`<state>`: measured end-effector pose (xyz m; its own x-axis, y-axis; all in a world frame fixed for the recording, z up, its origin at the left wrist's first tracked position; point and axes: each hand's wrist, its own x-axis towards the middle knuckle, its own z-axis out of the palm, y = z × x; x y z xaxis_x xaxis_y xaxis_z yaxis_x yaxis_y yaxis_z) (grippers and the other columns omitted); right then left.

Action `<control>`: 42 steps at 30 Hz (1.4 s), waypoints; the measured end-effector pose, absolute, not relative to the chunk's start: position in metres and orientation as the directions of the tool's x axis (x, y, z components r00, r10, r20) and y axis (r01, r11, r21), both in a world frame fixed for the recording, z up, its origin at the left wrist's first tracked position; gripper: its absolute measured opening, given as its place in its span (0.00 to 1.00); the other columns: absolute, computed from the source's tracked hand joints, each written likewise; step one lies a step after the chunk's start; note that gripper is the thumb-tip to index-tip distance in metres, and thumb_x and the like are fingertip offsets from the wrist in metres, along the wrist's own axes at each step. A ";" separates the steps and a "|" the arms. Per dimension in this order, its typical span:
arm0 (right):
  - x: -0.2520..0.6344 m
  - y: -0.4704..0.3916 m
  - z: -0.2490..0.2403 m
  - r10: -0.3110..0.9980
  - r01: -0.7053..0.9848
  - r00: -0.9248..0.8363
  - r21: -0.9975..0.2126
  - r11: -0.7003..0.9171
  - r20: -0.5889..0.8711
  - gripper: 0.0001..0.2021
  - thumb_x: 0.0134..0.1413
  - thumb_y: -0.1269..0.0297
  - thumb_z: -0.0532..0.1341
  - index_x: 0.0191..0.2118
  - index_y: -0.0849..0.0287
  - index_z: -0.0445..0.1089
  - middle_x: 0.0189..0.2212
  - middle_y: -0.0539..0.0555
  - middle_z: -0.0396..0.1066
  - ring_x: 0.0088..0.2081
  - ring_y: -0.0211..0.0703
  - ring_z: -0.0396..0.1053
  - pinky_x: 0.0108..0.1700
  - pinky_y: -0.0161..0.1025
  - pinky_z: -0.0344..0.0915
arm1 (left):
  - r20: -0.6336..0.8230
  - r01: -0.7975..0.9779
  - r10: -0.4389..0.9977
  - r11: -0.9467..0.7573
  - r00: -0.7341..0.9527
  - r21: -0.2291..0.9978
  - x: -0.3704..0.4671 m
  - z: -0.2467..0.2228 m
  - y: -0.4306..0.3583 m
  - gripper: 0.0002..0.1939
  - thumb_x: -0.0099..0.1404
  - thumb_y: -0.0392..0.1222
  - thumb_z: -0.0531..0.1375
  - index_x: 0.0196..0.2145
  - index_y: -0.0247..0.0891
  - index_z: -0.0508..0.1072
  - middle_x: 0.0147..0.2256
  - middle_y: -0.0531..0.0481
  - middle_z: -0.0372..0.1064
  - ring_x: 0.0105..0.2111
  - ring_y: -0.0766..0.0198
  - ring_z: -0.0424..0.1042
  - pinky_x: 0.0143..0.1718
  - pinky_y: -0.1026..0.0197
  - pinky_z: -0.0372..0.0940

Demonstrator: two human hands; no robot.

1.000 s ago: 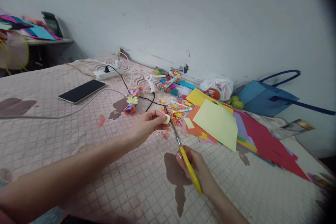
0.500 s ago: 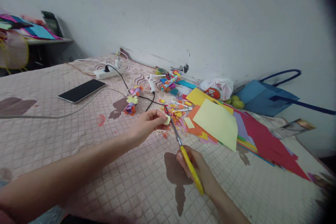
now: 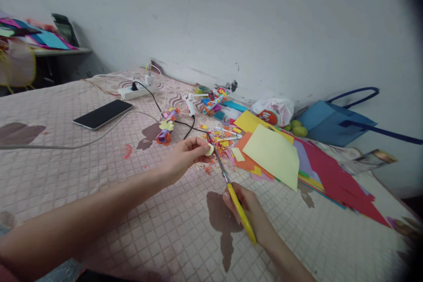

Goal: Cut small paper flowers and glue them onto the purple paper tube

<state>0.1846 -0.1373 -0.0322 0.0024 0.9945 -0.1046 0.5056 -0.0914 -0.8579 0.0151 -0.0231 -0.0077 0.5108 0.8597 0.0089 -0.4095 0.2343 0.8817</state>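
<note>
One right hand has its grip closed around one pair of yellow-handled scissors, blades pointing away. Beyond it, one left hand pinches one small pale-yellow paper piece between thumb and fingers, just beside the blades — contact between them is unclear. Farther off on the quilted sheet, one large pale-yellow sheet of paper lies right of many scraps, too jumbled to count. Beyond lie one phone, one white glue gun and one power strip — two plugs in it.
</note>
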 end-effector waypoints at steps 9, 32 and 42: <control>0.188 -0.134 -0.038 0.990 0.406 -0.009 -0.906 -0.122 -0.138 0.20 0.51 0.44 0.53 0.25 0.58 0.56 0.14 0.42 0.51 0.15 0.30 0.48 0.17 0.30 0.46 | -0.005 -0.371 0.852 0.233 0.524 0.899 0.014 -0.009 -0.022 0.09 0.54 0.40 0.63 0.28 0.33 0.67 0.29 0.51 0.69 0.28 0.69 0.69 0.34 0.63 0.64; 0.192 -0.134 -0.024 0.987 0.491 -0.118 -0.870 -0.038 -0.109 0.25 0.52 0.41 0.49 0.26 0.61 0.62 0.14 0.45 0.53 0.17 0.32 0.50 0.19 0.32 0.46 | -0.001 -0.359 0.830 0.242 0.557 0.901 0.011 -0.004 -0.018 0.08 0.52 0.39 0.64 0.26 0.32 0.69 0.27 0.51 0.70 0.29 0.69 0.69 0.35 0.62 0.65; 0.194 -0.135 -0.021 0.983 0.493 -0.119 -0.868 -0.062 -0.137 0.22 0.55 0.44 0.49 0.25 0.60 0.58 0.15 0.45 0.52 0.18 0.31 0.49 0.18 0.31 0.46 | -0.025 -0.325 0.809 0.264 0.587 0.908 0.010 -0.002 -0.015 0.08 0.52 0.37 0.64 0.25 0.32 0.68 0.26 0.52 0.70 0.26 0.70 0.69 0.35 0.63 0.65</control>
<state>0.1940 -0.1348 -0.0208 -0.1193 0.9833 -0.1375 0.4929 -0.0616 -0.8679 0.0098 -0.0147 -0.0017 0.5871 0.8091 -0.0250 -0.3252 0.2640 0.9081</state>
